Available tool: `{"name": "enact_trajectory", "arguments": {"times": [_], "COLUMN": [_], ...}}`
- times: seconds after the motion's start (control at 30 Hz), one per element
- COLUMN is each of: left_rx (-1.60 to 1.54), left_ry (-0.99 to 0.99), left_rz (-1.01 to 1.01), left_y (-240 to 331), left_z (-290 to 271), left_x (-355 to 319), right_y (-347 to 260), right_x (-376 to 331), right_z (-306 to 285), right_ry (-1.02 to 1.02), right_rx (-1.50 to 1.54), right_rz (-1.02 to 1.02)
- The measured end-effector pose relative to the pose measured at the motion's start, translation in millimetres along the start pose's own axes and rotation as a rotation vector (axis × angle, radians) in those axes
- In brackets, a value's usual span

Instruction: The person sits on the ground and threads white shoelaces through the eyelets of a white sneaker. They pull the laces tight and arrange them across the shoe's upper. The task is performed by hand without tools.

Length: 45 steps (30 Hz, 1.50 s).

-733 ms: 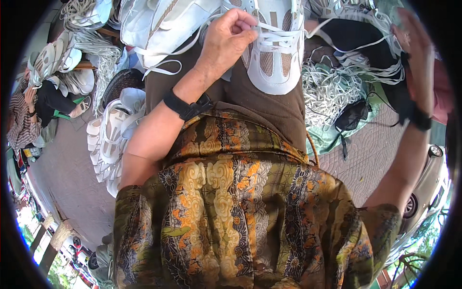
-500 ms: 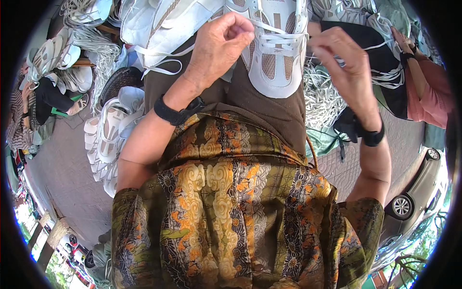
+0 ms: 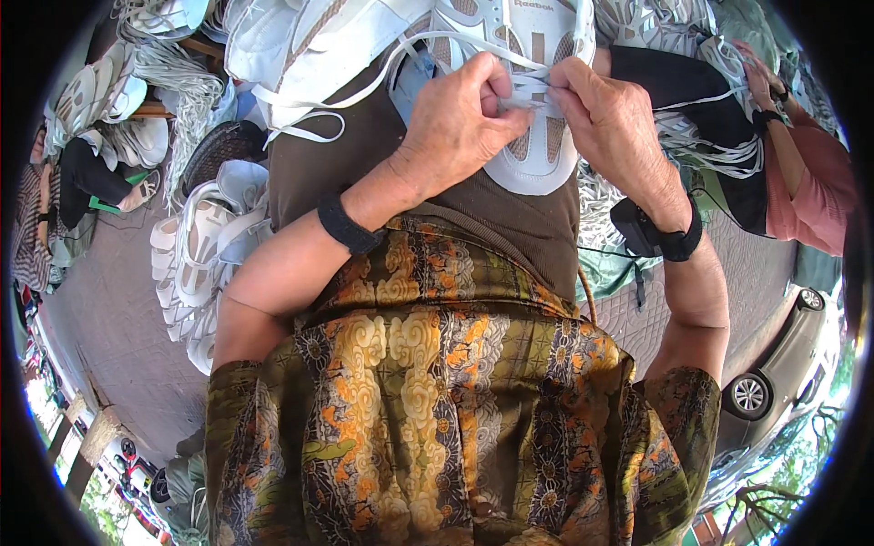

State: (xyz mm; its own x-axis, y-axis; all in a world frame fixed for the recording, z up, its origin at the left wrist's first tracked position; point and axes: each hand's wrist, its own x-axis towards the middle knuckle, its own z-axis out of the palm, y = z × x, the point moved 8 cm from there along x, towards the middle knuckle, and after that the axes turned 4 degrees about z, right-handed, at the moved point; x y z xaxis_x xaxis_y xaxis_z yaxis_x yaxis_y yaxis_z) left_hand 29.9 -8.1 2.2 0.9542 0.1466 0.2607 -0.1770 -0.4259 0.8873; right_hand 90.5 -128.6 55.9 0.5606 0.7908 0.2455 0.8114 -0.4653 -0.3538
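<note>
A white shoe upper (image 3: 531, 178) with beige mesh panels rests on my lap, its toe toward me. A flat white shoelace (image 3: 401, 56) is partly threaded through it, and a loose length arcs out to the left. My left hand (image 3: 460, 127) is closed over the lacing, thumb and fingertips pinching the lace, which is slightly blurred there. On the right edge of the lacing, my right hand (image 3: 614, 127) pinches the lace close to an eyelet. The fingers hide some of the eyelets.
More white uppers (image 3: 300, 55) lie on my left thigh. A stack of uppers (image 3: 196, 250) hangs at the left, near a bundle of laces (image 3: 182, 91). Loose laces (image 3: 601, 214) lie right of my leg. People sit at both sides; a parked car (image 3: 774, 373) stands right.
Both hands have come together over the lacing; the right moved left onto the upper's edge. A lace loop now arcs out on the left, and the upper has shifted slightly right.
</note>
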Motion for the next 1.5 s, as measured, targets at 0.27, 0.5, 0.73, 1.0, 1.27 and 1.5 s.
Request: {"name": "enact_trajectory", "arguments": {"times": [0.27,0.5,0.73,1.0,1.27,1.5], "left_rx": [0.030,0.217,0.552,0.442,0.617,0.443], "left_ry": [-0.024,0.212,0.008,0.014,-0.120,-0.093], "left_rz": [0.018,0.195,0.322,0.364,0.752,0.407], "left_y": [-2.3,26.8,1.5,33.1,53.6,45.4], "left_z": [3.8,-51.6,-54.6,-39.6,-19.2,-30.6], "left_x": [-0.5,12.7,24.5,27.0,35.7,42.6], "right_y": [21.5,39.4,0.7,33.9,24.0,11.0], "right_x": [-8.7,-8.6,6.3,1.7,-17.0,-22.8], "right_z": [4.8,-25.7,-16.8,-6.4,-30.8,-58.1], "right_ry": [0.024,0.089,0.042,-0.110,0.040,0.401], "right_rx": [0.072,0.503,0.114,0.482,-0.254,-0.465], "right_rz": [0.085,0.326,-0.003,0.187,-0.057,-0.169]}}
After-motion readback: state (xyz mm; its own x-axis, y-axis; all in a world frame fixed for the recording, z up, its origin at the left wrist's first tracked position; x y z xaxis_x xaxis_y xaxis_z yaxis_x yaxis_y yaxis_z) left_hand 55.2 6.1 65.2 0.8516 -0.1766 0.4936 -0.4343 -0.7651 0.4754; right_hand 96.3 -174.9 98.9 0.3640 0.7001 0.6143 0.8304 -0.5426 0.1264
